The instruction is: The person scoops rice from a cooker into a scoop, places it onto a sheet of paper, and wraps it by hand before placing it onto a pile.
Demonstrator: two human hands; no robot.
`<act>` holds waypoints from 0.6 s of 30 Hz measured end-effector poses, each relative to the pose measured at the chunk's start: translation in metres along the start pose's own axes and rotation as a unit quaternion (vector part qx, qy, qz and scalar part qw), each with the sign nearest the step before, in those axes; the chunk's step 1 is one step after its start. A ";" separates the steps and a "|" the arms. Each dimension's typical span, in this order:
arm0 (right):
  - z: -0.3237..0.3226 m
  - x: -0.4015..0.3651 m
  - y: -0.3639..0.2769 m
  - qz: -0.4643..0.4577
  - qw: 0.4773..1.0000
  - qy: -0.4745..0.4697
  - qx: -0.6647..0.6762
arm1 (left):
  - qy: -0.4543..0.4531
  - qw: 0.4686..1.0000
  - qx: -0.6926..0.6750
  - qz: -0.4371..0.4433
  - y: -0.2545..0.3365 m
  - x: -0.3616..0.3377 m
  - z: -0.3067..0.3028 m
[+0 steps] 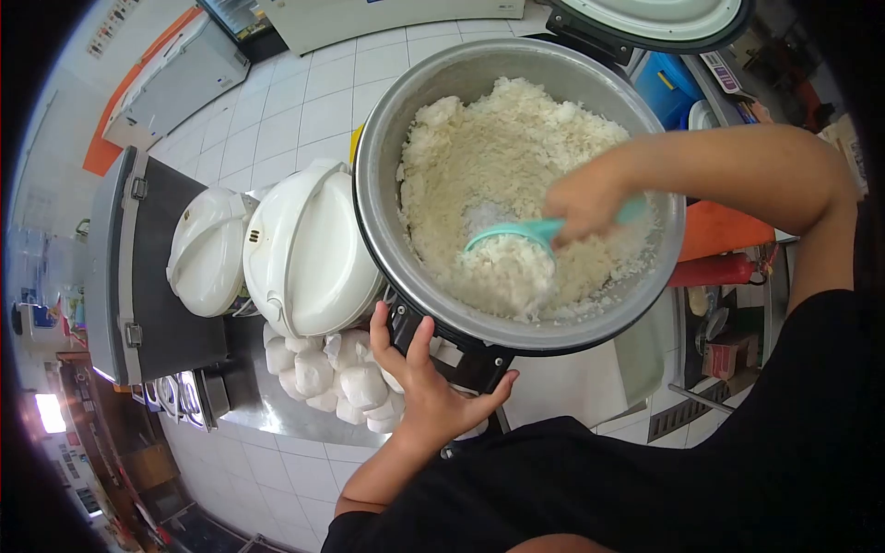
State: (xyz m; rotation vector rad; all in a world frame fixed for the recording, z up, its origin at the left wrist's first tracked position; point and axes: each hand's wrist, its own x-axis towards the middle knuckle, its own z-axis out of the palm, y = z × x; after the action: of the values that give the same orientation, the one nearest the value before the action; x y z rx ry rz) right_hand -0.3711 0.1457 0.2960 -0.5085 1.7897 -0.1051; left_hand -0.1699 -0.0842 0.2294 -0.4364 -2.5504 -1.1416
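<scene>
A large metal cooker pot (383, 217) holds white rice (516, 138), heaped around its sides. My right hand (590, 198), blurred by motion, is closed around the handle of a teal scoop (542, 228). The scoop's bowl is down in the rice in the lower middle of the pot, with rice lying in it. My left hand (433, 392) is at the black side handle (461, 364) of the cooker, its fingers and thumb spread apart against it. The cooker's lid (659, 11) is tilted up at the far side.
Two white lidded containers (309, 249) stand left of the cooker. Several white wrapped bundles (359, 387) lie below them on the metal table (267, 405). A grey insulated box (171, 276) is farther left. A red cylinder (714, 270) and blue bin (666, 88) are at the right.
</scene>
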 end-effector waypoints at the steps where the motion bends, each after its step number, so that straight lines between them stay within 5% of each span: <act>1: -0.005 0.005 0.003 0.006 0.997 0.027 -0.065 | 0.004 1.000 -0.003 0.001 -0.001 -0.002 0.001; 2: 0.002 0.017 0.007 0.005 0.998 0.025 -0.063 | 0.009 1.000 -0.006 0.004 -0.001 -0.002 0.002; 4: 0.019 0.041 0.012 -0.002 0.943 0.321 -0.089 | 0.011 1.000 -0.011 0.008 -0.001 -0.002 0.002; 6: 0.020 0.051 0.010 0.024 0.946 0.299 -0.126 | 0.010 1.000 -0.012 0.007 -0.003 -0.001 0.001; 8: 0.022 0.057 0.016 -0.005 0.913 0.407 -0.020 | -0.009 1.000 0.019 0.003 -0.003 -0.003 0.000; 12: 0.012 0.057 0.030 0.059 0.943 0.309 -0.106 | -0.014 1.000 0.016 0.001 -0.003 -0.003 -0.001; 14: 0.022 0.089 0.034 0.033 0.942 0.106 -0.316 | -0.003 1.000 0.019 0.008 -0.003 -0.003 0.001; 18: 0.033 0.055 -0.002 0.064 0.983 0.121 -0.122 | -0.006 1.000 0.027 0.003 -0.003 -0.004 0.000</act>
State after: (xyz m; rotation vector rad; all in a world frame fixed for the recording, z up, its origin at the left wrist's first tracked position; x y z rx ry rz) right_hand -0.3505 0.1281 0.2380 -0.5718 2.0821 0.1506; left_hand -0.1674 -0.0862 0.2259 -0.4392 -2.5810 -1.0669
